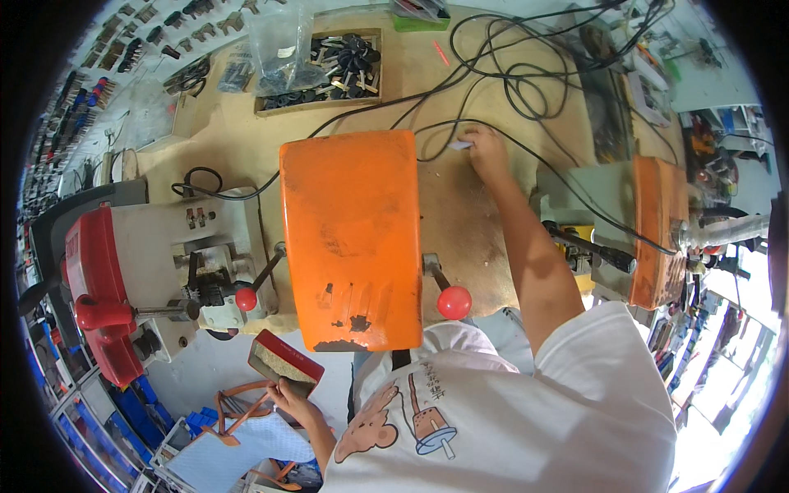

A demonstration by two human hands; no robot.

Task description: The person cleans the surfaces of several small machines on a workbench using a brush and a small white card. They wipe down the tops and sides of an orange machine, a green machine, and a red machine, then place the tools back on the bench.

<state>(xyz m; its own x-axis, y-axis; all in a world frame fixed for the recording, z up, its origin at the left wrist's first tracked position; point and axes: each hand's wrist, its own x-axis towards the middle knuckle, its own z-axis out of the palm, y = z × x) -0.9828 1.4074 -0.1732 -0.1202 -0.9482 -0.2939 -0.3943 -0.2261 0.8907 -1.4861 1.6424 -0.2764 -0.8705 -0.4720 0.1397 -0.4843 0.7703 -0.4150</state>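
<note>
My left hand (pixel 294 402) grips an open red box (pixel 262 346) at its near edge, low in front of the bench. Pale, grainy-looking material (pixel 282 365) shows inside it; I cannot tell what it is. Over the far side of the wooden bench (pixel 465 215), my right hand (pixel 487 146) pinches a small whitish flat piece (pixel 459 145) between thumb and fingers. A black cable (pixel 453 132) runs close by that hand. Between my arms stands a machine with a scuffed orange cover (pixel 351 234) and levers ending in red ball knobs (pixel 454 302).
A red-and-white key-cutting machine (pixel 148 246) stands left, another orange-and-grey machine (pixel 659 228) right. Behind lies a cardboard box (pixel 318 106) of black-headed key blanks beside a clear plastic bag (pixel 283 55). Coiled cables (pixel 524 68) cover the back right. A light-blue bag (pixel 240 453) sits below left.
</note>
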